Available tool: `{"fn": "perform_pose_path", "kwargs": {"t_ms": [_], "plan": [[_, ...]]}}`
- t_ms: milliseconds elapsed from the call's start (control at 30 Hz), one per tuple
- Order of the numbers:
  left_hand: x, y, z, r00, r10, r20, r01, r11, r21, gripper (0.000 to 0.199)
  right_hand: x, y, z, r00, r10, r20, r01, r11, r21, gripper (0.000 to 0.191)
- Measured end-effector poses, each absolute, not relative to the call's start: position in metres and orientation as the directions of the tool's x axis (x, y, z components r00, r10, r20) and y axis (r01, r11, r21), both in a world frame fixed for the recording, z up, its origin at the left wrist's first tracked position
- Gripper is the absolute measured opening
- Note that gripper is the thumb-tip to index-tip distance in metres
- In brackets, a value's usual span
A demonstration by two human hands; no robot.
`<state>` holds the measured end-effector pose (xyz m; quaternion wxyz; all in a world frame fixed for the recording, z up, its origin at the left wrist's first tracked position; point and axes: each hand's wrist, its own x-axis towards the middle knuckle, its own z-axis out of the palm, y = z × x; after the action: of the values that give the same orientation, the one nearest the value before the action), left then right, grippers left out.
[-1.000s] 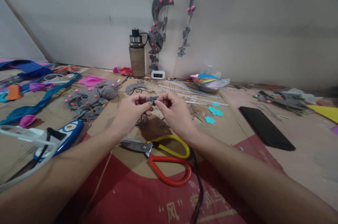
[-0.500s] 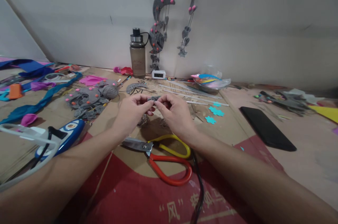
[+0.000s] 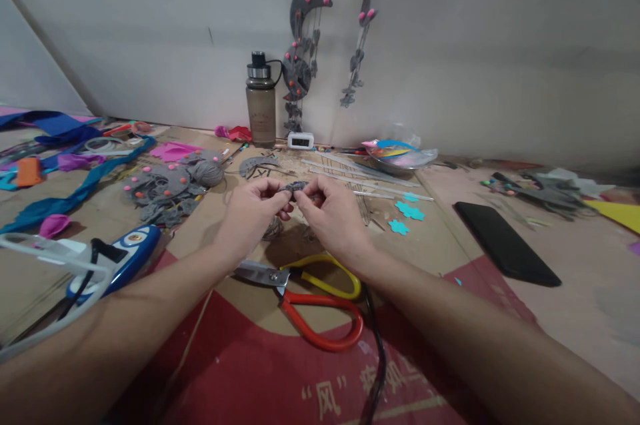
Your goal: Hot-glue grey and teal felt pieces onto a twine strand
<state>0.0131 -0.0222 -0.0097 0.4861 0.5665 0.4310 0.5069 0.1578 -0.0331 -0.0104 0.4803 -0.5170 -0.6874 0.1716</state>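
Note:
My left hand [image 3: 253,215] and my right hand [image 3: 334,217] meet above the cardboard, thumbs and fingertips pinched together. Between them they grip a small grey felt piece [image 3: 298,186]; its shape is mostly covered by the fingers. Beneath the hands lies some loose grey yarn [image 3: 273,229], partly hidden. Closer to me is a large pair of scissors [image 3: 277,276] with one yellow and one red handle loop, its blades pointing left under my left wrist.
Grey felt pieces with pink and orange balls [image 3: 167,185] lie left beside a yarn ball [image 3: 209,173]. A bottle [image 3: 261,111] and small clock [image 3: 301,141] stand at the wall. Turquoise felt flowers [image 3: 410,210], a black phone [image 3: 505,241] and a blue-white device [image 3: 123,258] flank my arms.
The grey felt piece shows slightly more between my fingertips, with my hands in nearly the same place. The right hanging felt string on the wall has swung a little.

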Motion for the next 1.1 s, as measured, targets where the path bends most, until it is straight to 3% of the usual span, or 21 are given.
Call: {"fn": "perform_pose_path", "kwargs": {"t_ms": [267, 433, 567, 733, 833, 1000, 1100], "plan": [[0.014, -0.024, -0.007, 0.161, 0.977, 0.137, 0.040, -0.145, 0.989, 0.017, 0.160, -0.030, -0.014, -0.004, 0.885, 0.466, 0.507, 0.404, -0.762, 0.011], [0.006, -0.018, -0.003, 0.253, 0.961, 0.115, 0.254, -0.180, 0.950, 0.015, 0.169, -0.024, -0.016, -0.009, 0.902, 0.433, 0.544, 0.367, -0.754, 0.008], [-0.002, -0.013, 0.000, 0.297, 0.949, 0.103, 0.304, -0.197, 0.932, 0.024, 0.171, -0.023, -0.018, -0.063, 0.891, 0.449, 0.578, 0.399, -0.712, 0.007], [0.001, -0.020, 0.009, 0.300, 0.921, 0.248, 0.470, -0.369, 0.802, 0.020, 0.169, -0.027, -0.017, -0.180, 0.848, 0.498, 0.611, 0.494, -0.619, 0.004], [0.003, -0.023, 0.014, 0.248, 0.918, 0.309, 0.556, -0.396, 0.731, 0.014, 0.167, -0.030, -0.017, -0.203, 0.859, 0.470, 0.594, 0.490, -0.639, 0.007], [0.001, -0.017, 0.009, 0.175, 0.959, 0.225, 0.478, -0.282, 0.832, 0.012, 0.164, -0.032, -0.023, -0.149, 0.887, 0.438, 0.505, 0.449, -0.737, 0.021], [0.002, -0.015, 0.005, 0.131, 0.974, 0.188, 0.395, -0.225, 0.891, 0.011, 0.163, -0.033, -0.023, -0.150, 0.876, 0.458, 0.515, 0.465, -0.720, 0.011]]}}
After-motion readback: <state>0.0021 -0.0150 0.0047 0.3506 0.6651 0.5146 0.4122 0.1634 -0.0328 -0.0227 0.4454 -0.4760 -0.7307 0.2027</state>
